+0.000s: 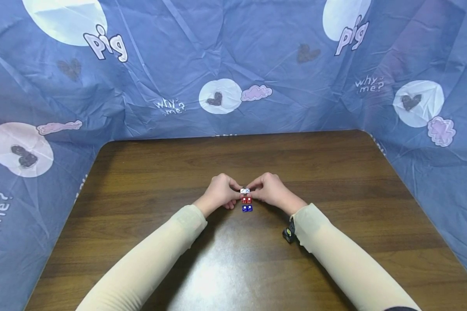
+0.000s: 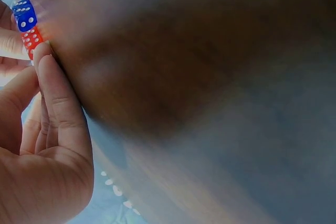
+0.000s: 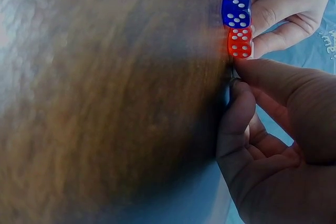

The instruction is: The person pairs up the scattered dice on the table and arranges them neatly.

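Observation:
Three pairs of dice stand in a short column at the middle of the table. The white dice point(image 1: 244, 191) are farthest from me, the red dice point(image 1: 247, 200) come in the middle, and the blue dice point(image 1: 247, 208) are nearest. My left hand point(image 1: 220, 191) pinches at the white pair's left side with thumb and fingertips. From the right side, my right hand point(image 1: 270, 190) does the same, thumb and forefinger meeting the pair. In both wrist views fingers mostly hide the white dice, while the red dice point(image 3: 240, 42) and blue dice point(image 2: 24, 15) show beside the fingertips.
The brown wooden table point(image 1: 148, 181) has rounded far corners. A blue printed cloth point(image 1: 233, 47) hangs behind it and along both sides. A small black device point(image 1: 289, 233) sits under my right wrist, at the sleeve point(image 1: 315, 224).

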Demonstrator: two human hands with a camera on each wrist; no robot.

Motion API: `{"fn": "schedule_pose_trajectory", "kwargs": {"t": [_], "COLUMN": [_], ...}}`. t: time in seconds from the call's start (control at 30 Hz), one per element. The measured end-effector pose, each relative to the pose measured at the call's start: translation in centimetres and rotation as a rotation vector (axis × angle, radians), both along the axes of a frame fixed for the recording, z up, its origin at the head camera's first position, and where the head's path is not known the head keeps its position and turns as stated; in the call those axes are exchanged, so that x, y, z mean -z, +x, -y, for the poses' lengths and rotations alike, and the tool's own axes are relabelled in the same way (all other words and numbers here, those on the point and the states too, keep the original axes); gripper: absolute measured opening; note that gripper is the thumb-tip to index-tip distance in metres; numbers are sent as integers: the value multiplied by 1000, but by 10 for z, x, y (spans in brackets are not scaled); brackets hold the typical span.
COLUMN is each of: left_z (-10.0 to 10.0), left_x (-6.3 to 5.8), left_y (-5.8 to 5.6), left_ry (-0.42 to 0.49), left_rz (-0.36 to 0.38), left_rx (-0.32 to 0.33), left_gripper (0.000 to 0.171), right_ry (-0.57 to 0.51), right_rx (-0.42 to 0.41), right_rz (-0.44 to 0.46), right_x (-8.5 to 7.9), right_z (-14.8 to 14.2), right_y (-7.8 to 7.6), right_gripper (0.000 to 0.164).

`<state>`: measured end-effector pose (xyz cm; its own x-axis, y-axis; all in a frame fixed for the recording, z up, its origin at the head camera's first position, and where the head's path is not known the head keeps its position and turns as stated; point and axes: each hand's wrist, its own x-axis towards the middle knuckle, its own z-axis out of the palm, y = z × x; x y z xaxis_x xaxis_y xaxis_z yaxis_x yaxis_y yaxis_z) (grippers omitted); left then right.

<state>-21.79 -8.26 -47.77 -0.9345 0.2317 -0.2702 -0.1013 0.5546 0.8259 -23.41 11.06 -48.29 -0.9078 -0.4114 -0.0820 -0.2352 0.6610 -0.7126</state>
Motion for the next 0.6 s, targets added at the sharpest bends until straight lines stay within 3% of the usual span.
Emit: {"fn": "schedule_pose_trajectory", "kwargs": {"t": [0.6], "left_z": [0], "left_x": [2], "left_y": [-1], "left_ry": [8], "left_rz": [2], "left_rx": [1], "left_gripper": [14], "right_ry": [31], "right_rx": [21], "right_rz": [18], "right_x": [2], "right_z": [1], "right_y": [-2], "right_gripper": [16]}}
